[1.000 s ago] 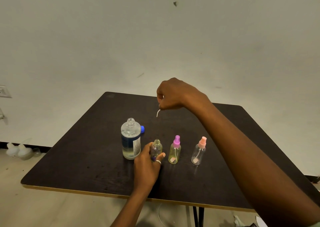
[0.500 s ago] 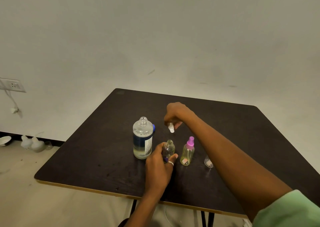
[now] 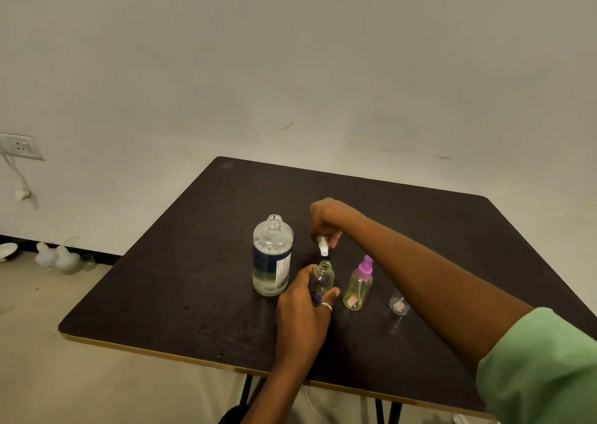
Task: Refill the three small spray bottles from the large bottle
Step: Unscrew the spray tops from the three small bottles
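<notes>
The large clear bottle [image 3: 273, 255] with a blue and white label stands uncapped on the dark table [image 3: 181, 281], about a quarter full. Just right of it, my left hand [image 3: 302, 314] grips an open small bottle [image 3: 323, 278] standing on the table. My right hand [image 3: 326, 221] hovers just above its mouth, pinching a white spray top [image 3: 323, 247] that points downward. A small bottle with a purple spray top [image 3: 358, 284] stands to the right. A third small bottle [image 3: 399, 305] is mostly hidden behind my right forearm.
A blue cap [image 3: 292, 231] peeks out behind the large bottle. On the floor at the left wall lie white containers [image 3: 56, 257] and a bowl [image 3: 6, 251]. A wall socket [image 3: 21, 146] with a dangling cord is at the left.
My right hand came down from high above the table to just over the open small bottle, now showing the white spray top. My forearm now covers the third small bottle. The view shifted.
</notes>
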`<state>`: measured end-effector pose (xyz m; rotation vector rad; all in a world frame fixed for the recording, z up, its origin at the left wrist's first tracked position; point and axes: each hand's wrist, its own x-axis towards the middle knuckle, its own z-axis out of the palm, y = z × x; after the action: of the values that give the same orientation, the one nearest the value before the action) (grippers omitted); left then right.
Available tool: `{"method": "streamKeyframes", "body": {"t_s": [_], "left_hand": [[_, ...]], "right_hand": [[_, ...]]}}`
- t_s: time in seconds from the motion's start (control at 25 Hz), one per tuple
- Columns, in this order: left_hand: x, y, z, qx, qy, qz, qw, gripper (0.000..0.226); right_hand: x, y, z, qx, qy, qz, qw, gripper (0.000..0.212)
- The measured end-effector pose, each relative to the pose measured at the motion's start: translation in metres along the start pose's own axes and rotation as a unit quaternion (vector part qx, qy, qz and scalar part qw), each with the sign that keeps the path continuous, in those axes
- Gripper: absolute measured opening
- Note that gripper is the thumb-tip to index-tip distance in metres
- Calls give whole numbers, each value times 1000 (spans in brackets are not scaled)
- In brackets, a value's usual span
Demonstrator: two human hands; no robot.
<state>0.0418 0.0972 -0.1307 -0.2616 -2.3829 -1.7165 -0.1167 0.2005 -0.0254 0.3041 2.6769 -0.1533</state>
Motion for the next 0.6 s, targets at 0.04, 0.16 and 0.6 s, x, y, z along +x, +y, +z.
{"method": "streamKeyframes", "body": {"t_s": [0.04, 0.16, 0.6], "left_hand": [[0, 0, 0, 1, 0, 1, 1000, 53], [0, -1, 0, 2, -1, 5, 1000, 52], [1, -2, 0, -10, -10, 2, 1000, 50]], "right_hand": [[2, 1, 2, -3, -1, 1, 1000, 14], [9, 3, 6, -4, -5, 7, 1000, 18], [20, 16, 12, 6, -9, 13, 1000, 18]]}}
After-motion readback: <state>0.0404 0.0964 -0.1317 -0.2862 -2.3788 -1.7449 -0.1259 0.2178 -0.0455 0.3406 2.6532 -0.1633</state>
